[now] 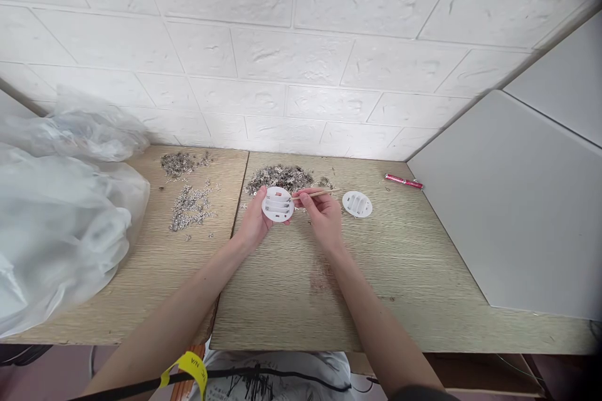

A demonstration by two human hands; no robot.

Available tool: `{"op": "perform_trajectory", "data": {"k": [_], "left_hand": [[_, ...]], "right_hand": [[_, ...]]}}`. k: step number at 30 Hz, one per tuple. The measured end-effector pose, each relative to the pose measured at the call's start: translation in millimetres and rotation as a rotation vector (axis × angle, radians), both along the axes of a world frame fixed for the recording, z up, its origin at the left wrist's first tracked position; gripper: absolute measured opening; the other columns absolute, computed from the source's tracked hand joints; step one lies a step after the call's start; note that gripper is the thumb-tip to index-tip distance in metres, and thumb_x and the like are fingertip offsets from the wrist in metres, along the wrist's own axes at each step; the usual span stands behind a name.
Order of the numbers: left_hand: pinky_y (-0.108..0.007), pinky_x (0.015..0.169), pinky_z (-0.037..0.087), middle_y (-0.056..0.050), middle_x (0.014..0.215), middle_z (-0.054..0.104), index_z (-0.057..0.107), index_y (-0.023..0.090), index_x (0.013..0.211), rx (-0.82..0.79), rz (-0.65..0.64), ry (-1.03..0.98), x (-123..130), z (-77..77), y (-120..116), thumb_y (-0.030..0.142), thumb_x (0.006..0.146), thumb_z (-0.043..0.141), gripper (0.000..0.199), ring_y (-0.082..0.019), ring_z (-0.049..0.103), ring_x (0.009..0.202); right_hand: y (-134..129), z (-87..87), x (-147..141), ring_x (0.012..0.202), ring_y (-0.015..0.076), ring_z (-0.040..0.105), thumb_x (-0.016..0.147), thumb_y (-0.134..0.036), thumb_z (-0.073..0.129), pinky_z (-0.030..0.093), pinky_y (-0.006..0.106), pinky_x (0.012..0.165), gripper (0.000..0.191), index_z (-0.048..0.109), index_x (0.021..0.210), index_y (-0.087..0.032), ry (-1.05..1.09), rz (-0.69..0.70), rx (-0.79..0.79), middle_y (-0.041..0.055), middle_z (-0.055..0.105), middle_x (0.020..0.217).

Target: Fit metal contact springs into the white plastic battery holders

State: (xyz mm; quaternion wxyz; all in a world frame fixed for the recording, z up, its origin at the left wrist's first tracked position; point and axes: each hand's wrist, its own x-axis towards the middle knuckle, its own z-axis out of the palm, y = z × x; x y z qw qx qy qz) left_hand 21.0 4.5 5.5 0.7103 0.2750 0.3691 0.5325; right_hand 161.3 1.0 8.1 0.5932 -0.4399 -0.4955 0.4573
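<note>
My left hand [255, 220] grips a round white plastic disc [277, 208] by its left edge, its slotted face turned toward me. Small metal pieces sit at the ends of the disc's slots. Pinched in my right hand [322, 213] is a thin wooden stick [316, 193], its tip at the right side of the disc. A second white disc [357, 204] of the same kind lies on the table just right of my right hand. Behind both hands spreads a heap of small metal pieces [282, 177].
Two more piles of small metal parts, a darker pile [179, 164] and a lighter pile [190, 207], lie at left. Plastic bags [66, 225] fill the table's left side. A red pen-like stick [403, 181] lies near the grey panel [517, 200]. A black cable [277, 374] crosses in front.
</note>
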Motion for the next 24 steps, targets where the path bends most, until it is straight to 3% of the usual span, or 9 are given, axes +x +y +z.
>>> {"op": "perform_trajectory", "data": {"k": [24], "left_hand": [[-0.031, 0.062, 0.056, -0.014, 0.087, 0.069, 0.063, 0.010, 0.095, 0.009, -0.012, -0.023, 0.0, -1.1, 0.3, 0.050, 0.089, 0.049, 0.043, -0.022, 0.067, 0.076]], "right_hand": [[-0.7, 0.6, -1.1, 0.073, 0.0162, 0.066, 0.081, -0.039, 0.066, 0.057, 0.034, 0.074, 0.019, 0.066, 0.083, -0.020, 0.042, 0.001, -0.022, 0.0052, 0.071, 0.084]]}}
